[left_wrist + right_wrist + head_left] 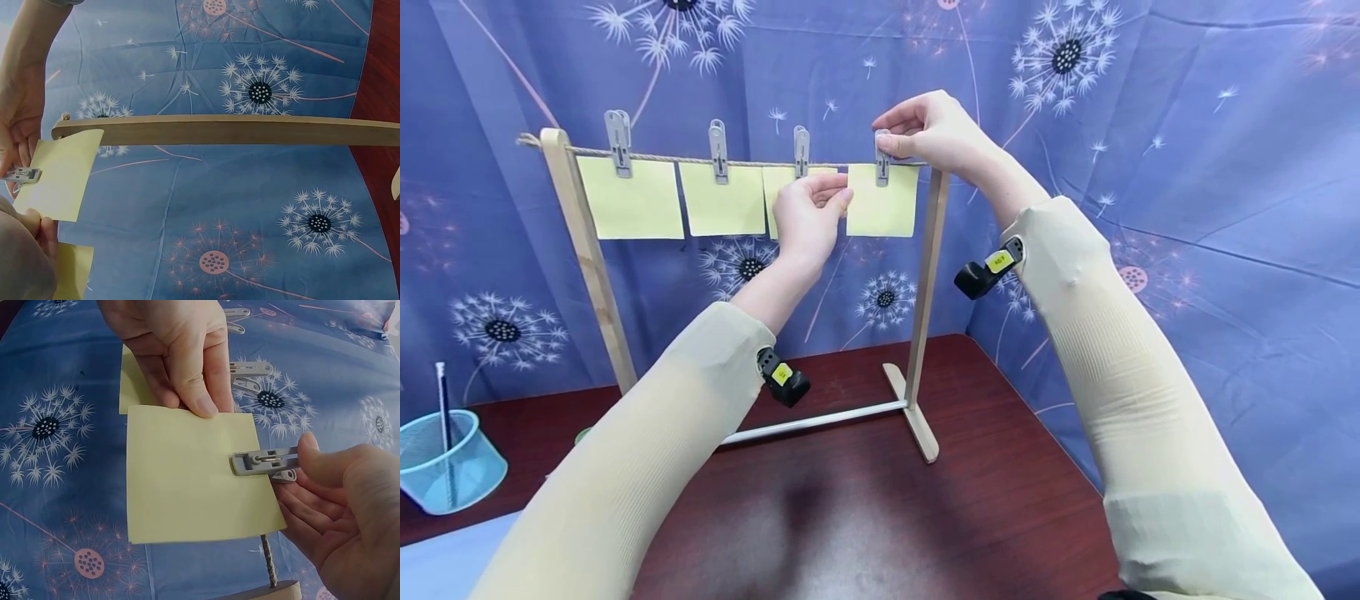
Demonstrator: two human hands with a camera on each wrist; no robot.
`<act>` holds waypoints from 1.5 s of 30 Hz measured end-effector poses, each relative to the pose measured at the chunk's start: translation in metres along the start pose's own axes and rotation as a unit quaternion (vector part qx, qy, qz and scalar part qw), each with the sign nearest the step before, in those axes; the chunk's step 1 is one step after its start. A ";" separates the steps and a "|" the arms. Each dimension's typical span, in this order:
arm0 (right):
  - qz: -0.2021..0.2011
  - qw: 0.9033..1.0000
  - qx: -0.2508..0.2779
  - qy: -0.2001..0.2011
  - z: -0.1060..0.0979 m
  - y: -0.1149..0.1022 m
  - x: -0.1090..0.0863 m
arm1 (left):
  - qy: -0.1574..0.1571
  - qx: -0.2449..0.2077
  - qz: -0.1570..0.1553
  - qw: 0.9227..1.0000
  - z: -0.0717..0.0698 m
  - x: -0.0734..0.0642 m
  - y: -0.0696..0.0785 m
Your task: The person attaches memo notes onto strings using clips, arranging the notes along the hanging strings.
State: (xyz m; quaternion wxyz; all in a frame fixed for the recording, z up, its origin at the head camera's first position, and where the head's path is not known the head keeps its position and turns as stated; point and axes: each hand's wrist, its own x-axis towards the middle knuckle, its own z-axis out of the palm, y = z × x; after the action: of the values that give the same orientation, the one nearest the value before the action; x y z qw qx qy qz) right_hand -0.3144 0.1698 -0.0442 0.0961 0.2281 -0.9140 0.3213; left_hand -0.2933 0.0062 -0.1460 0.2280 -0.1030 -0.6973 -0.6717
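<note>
A yellow paper note (882, 212) hangs at the right end of a twine line (745, 162), near the right post of a wooden stand. My left hand (807, 218) pinches that note's left edge between thumb and fingers. Over its top edge sits a grey clothespin (882, 169), whose upper end my right hand (942, 133) pinches. In the right wrist view the clothespin (265, 461) overlaps the note (194, 478), with the right thumb on one handle. The left wrist view shows both hands at the note (62, 172).
More yellow notes (632, 200) hang to the left, each under a grey clothespin (718, 152). The stand's right post (928, 275) rises from a foot (912, 412) on the dark red table (1000, 467). A blue mesh cup (482, 467) holding a pencil (443, 404) stands at left.
</note>
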 end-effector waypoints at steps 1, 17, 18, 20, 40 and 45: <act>-0.002 1.000 -0.001 0.001 0.001 0.000 0.000 | 0.000 0.003 -0.001 1.000 0.000 0.000 -0.001; -0.039 0.996 -0.021 0.074 -0.001 -0.006 0.002 | 0.002 0.019 -0.016 1.000 0.001 0.001 -0.005; -0.040 0.996 -0.020 0.078 -0.002 -0.007 0.002 | 0.004 0.021 -0.015 1.000 0.001 0.001 -0.005; -0.041 0.995 -0.021 0.084 -0.003 -0.009 0.003 | 0.005 0.021 -0.015 1.000 0.001 0.001 -0.004; -0.034 0.997 -0.034 0.061 0.001 -0.007 0.011 | 0.004 0.043 -0.017 0.999 0.003 0.006 -0.005; -0.025 0.997 -0.050 0.044 0.005 -0.006 0.011 | 0.005 0.042 -0.016 0.999 0.003 0.007 -0.005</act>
State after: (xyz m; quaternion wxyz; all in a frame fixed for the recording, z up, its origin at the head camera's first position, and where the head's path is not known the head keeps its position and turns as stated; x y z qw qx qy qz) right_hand -0.3215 0.1587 -0.0415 0.1556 0.2309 -0.9178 0.2830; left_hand -0.3016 0.0074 -0.1470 0.2246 -0.0792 -0.7252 -0.6460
